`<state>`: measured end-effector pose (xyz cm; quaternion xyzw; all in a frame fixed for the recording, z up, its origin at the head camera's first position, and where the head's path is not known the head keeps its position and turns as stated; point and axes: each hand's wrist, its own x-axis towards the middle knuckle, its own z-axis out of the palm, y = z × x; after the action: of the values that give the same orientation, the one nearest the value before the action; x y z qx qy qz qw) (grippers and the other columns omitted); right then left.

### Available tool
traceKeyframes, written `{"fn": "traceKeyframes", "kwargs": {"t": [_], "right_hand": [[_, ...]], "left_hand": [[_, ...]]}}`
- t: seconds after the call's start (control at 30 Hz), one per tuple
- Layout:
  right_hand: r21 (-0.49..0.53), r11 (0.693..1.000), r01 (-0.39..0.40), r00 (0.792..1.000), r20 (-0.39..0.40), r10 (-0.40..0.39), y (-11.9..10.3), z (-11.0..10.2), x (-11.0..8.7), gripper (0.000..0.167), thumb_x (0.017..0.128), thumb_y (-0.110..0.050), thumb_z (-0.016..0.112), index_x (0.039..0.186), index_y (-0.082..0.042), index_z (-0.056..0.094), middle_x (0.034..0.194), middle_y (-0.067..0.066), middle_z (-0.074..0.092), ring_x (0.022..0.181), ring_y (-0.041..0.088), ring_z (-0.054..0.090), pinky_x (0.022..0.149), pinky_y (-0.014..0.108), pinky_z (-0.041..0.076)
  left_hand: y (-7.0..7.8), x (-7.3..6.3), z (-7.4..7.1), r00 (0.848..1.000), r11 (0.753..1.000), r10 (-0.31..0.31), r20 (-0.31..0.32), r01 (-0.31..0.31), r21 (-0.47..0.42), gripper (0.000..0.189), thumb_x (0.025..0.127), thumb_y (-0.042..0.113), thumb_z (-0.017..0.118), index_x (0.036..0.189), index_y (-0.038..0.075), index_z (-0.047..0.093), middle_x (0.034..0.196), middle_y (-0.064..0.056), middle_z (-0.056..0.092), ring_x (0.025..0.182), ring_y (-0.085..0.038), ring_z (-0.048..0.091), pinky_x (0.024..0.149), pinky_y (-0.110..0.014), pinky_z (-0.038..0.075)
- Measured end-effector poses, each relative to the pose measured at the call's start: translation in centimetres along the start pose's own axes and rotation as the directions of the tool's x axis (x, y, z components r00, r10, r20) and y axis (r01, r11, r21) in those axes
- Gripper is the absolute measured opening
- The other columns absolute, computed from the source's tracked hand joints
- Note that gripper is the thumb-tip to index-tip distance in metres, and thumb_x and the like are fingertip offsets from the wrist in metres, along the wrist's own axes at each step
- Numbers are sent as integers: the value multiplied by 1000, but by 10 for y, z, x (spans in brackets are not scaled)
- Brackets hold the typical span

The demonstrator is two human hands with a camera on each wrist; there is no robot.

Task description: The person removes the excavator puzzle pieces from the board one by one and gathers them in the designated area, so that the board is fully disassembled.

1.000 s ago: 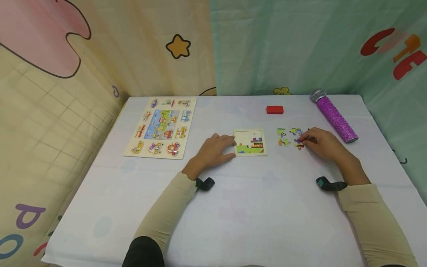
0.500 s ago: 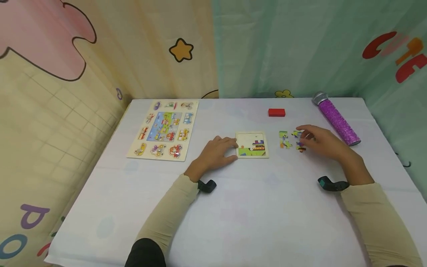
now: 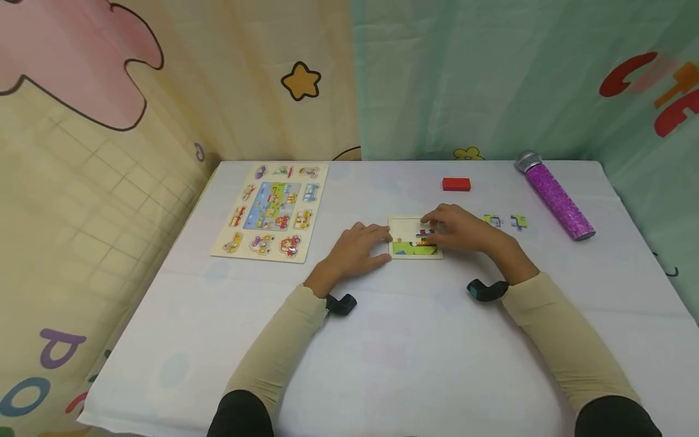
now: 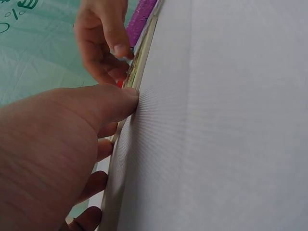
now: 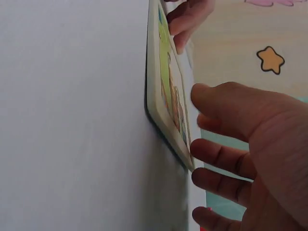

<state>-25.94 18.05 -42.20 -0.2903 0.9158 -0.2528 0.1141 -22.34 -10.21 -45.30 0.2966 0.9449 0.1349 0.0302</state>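
My left hand (image 3: 357, 250) rests at the left edge of a small square puzzle board (image 3: 399, 223), its thumb and fingertips on the rim. The board shows green ground and part of a train picture along its lower half, with a pale bare upper area. My right hand (image 3: 461, 229) is over the board's right side, thumb and fingers bent; in the right wrist view its thumb (image 5: 204, 94) is beside the rim. I cannot tell whether a piece is between its fingertips. Two loose puzzle pieces (image 3: 519, 221) show behind the right hand, which hides the others.
A larger wooden vehicle puzzle board (image 3: 222, 244) lies at the left. A red block (image 3: 456, 184) sits toward the back, and a glittery purple microphone (image 3: 559, 203) lies at the right. Printed curtains (image 3: 491, 79) stand behind the white table (image 3: 393, 340).
My right hand has moved left from the loose pieces to the small puzzle board. A piece at the far right has come into sight. My left hand stays on the board's edge.
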Motion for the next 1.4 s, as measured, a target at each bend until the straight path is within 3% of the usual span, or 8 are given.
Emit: {"fn": "traceKeyframes", "kwargs": {"t": [0.17, 0.33, 0.6, 1.0, 1.23, 1.4], "right_hand": [[-67, 995, -76, 996, 38, 79, -9, 5, 9, 42, 90, -19, 78, 128, -4, 68, 114, 13, 60, 108, 30, 52, 93, 47, 49], [-72, 991, -111, 992, 44, 115, -11, 5, 9, 30, 91, -16, 77, 119, -4, 72, 115, 14, 60, 110, 31, 53, 97, 48, 48], [-80, 992, -101, 994, 40, 105, -16, 4, 11, 25, 91, -13, 76, 113, -3, 69, 112, 14, 60, 107, 32, 51, 97, 50, 45], [-88, 991, -104, 993, 44, 108, -20, 5, 10, 23, 93, -10, 75, 112, -8, 63, 105, 11, 63, 99, 29, 55, 91, 47, 49], [-7, 997, -74, 997, -29, 74, -20, 1, 2, 17, 98, 0, 63, 111, -9, 68, 107, 9, 65, 101, 28, 59, 93, 49, 50], [90, 987, -134, 977, -158, 147, -25, -11, -11, 15, 99, -4, 64, 112, -9, 70, 107, 8, 67, 98, 28, 58, 84, 45, 52]], "left_hand": [[2, 1, 0, 1000, 1000, 2, 12, -2, 7, 43, 98, 48, 64, 135, 27, 63, 153, 8, 47, 119, -19, 49, 89, -38, 43], [3, 1, -1, 1000, 1000, 4, 14, -5, 12, 43, 97, 48, 64, 135, 26, 63, 153, 7, 47, 119, -19, 49, 89, -38, 43], [1, 1, -2, 1000, 1000, 7, -6, -7, 20, 43, 97, 49, 65, 133, 26, 63, 152, 8, 48, 116, -19, 50, 87, -37, 43], [0, 0, -2, 1000, 1000, 13, -14, -13, 13, 42, 97, 48, 66, 132, 26, 64, 152, 8, 49, 114, -19, 51, 86, -37, 44], [0, 0, -2, 1000, 1000, 12, -13, -12, 8, 42, 97, 48, 66, 132, 25, 64, 152, 7, 49, 114, -20, 51, 86, -38, 43], [1, -1, -2, 1000, 1000, 6, -7, -5, 15, 42, 97, 48, 65, 133, 26, 63, 152, 7, 48, 116, -19, 50, 88, -37, 43]]}}
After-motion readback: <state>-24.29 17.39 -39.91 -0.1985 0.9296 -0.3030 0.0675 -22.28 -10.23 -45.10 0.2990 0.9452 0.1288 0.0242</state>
